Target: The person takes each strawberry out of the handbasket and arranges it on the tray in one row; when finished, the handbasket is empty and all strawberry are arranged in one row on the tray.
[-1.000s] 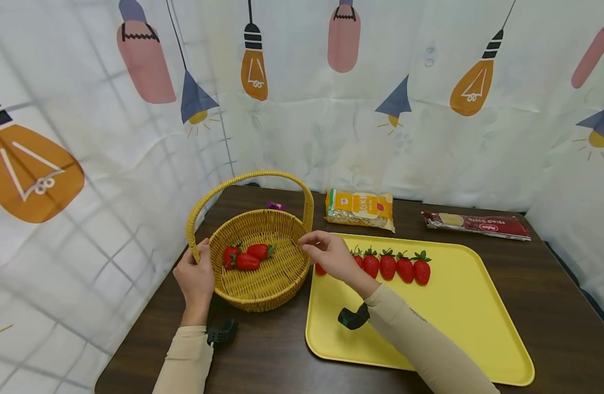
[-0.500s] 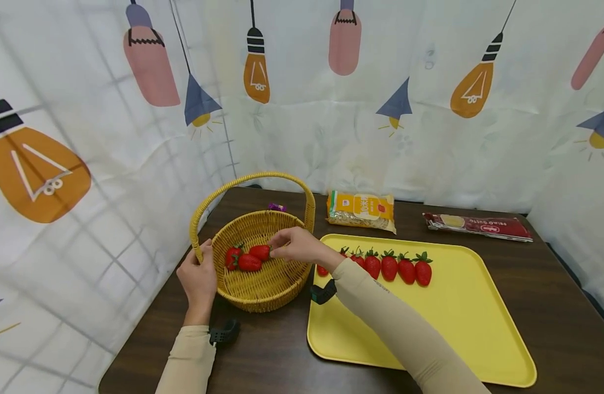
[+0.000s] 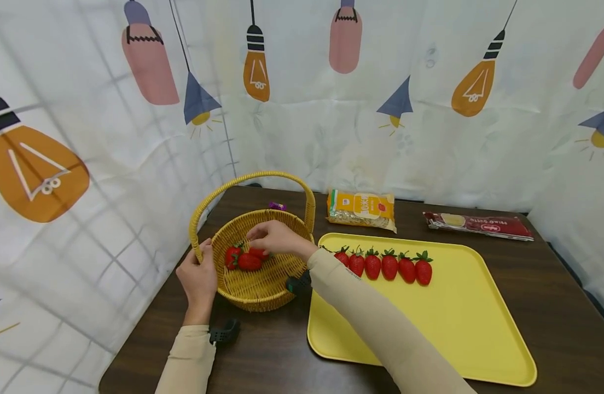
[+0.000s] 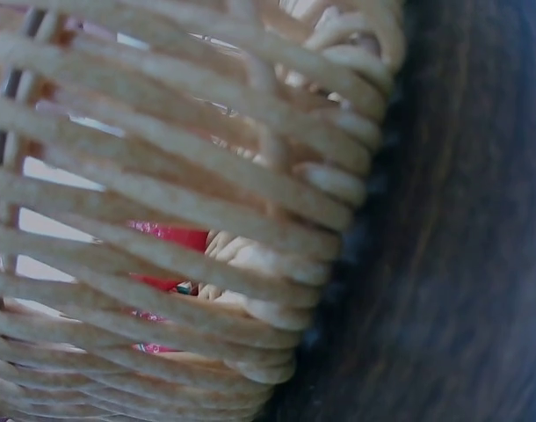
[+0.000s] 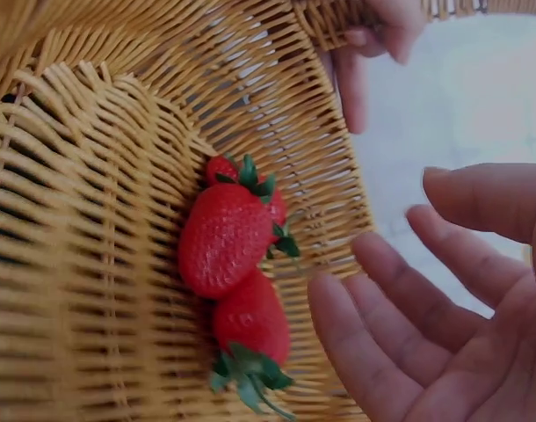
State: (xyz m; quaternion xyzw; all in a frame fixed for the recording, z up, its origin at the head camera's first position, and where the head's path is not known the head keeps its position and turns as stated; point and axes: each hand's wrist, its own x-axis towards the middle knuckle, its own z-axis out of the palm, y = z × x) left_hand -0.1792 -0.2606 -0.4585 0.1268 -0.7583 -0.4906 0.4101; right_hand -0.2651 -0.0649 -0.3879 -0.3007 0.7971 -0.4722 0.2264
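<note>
- My left hand (image 3: 198, 276) grips the left side of the yellow wicker basket (image 3: 259, 304) where its handle (image 3: 269, 174) meets the rim; the fingers (image 5: 350, 88) are clamped over the edge, probably so that so light a thing does not slide or tip.
- My right hand (image 3: 274, 239) hangs inside the basket, over its far part, just beside the fruit. The right wrist view shows its fingers (image 5: 356, 325) apart with nothing between them; I cannot tell whether one brushes a berry.
- Three strawberries (image 3: 249, 262) lie close together on the left of the basket floor, on their sides, leaves pointing different ways, as if let go loosely rather than lined up.
- On the yellow tray (image 3: 430, 334), to the basket's right, a row of strawberries (image 3: 389, 267) lies along the far left part, tips towards me and leaves away. Six show plainly; my sleeve (image 3: 366, 306) may hide more. The even spacing should make each easy to pinch singly.
- The tray sits just beside the basket on the dark desk (image 3: 272, 355), which makes for a short reach.
- Farther off stand a bag of grain (image 3: 361, 209), a red packet (image 3: 479, 226) and a small purple wrapper (image 3: 277, 206), outside my hands' working space.
</note>
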